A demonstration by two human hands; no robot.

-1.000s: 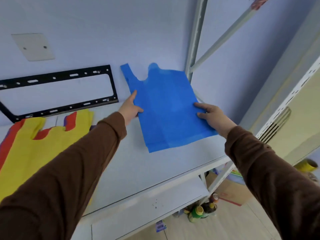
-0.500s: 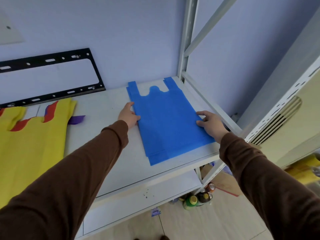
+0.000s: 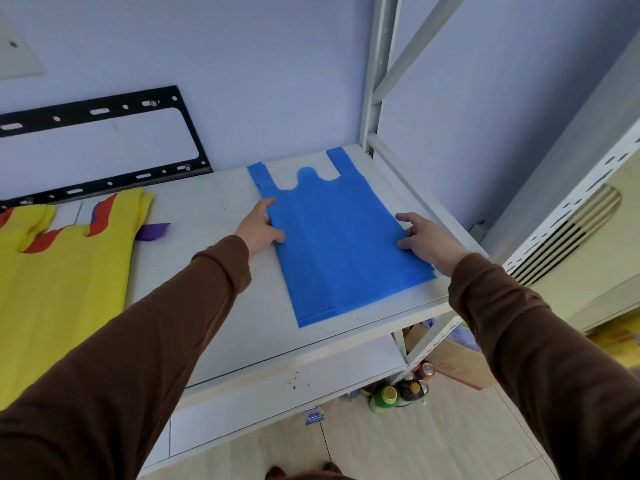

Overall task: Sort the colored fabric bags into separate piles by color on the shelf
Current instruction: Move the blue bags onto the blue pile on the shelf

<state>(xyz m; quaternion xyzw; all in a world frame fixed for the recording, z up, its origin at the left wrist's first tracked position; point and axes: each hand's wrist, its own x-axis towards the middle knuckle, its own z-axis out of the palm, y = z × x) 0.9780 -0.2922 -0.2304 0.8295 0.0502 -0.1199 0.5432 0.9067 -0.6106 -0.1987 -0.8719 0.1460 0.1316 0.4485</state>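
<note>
A blue fabric bag (image 3: 332, 244) lies flat on the white shelf (image 3: 221, 306), handles toward the wall, on top of at least one more blue bag whose edge shows at its near end. My left hand (image 3: 261, 226) rests against its left edge, thumb on the fabric. My right hand (image 3: 424, 239) lies over its right edge with fingers spread. Neither hand lifts the bag. At the far left a yellow bag (image 3: 59, 282) lies on red (image 3: 52, 237) and purple (image 3: 154, 232) fabric that pokes out beneath it.
A black metal bracket (image 3: 104, 147) leans against the wall behind the shelf. The shelf's upright post (image 3: 375, 98) and side rail stand right of the blue bag. Bottles (image 3: 398, 393) and a cardboard box (image 3: 453, 362) sit on the floor below.
The blue bag was held up against the wall a second ago; it now lies flat on the shelf. Both hands stayed at its side edges.
</note>
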